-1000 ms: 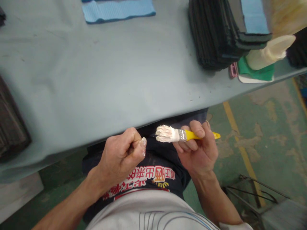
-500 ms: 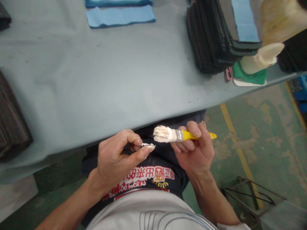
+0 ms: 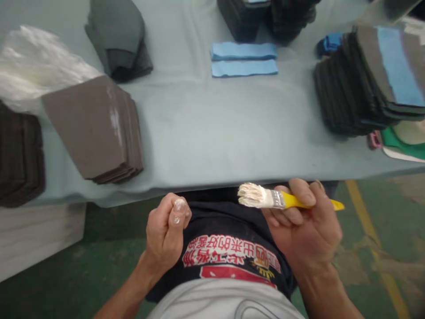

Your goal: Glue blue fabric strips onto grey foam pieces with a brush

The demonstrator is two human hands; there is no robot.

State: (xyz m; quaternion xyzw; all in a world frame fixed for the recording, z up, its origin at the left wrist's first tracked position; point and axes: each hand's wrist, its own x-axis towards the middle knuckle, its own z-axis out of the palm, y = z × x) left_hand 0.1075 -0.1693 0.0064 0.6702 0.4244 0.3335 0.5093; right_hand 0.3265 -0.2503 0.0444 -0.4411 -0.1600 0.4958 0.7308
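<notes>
My right hand (image 3: 305, 221) grips a paintbrush (image 3: 287, 200) by its yellow handle, in front of the table edge. The brush lies nearly level; its bristles point left and are caked with a whitish paste. To the left, my left hand (image 3: 168, 232) is closed with the thumb pressed against the curled fingers. White smears show on the thumb and a finger; whatever may be inside the fist is hidden. Both hands are held above the dark printed apron (image 3: 229, 221), apart from each other.
On the grey-covered table (image 3: 199, 146) are a stack of brown-grey pieces (image 3: 96, 128), folded dark cloth (image 3: 117, 35) and clear plastic (image 3: 36, 66). Two light-blue strips (image 3: 244, 68) lie farther back. A dark stack (image 3: 352, 84) with a blue band stands right, near a pink clip (image 3: 375, 139).
The view has swung left, bringing the left-side stacks into sight. My left fingers have curled into a fist, and the white residue at their tips is now partly hidden. The brush stays in my right hand.
</notes>
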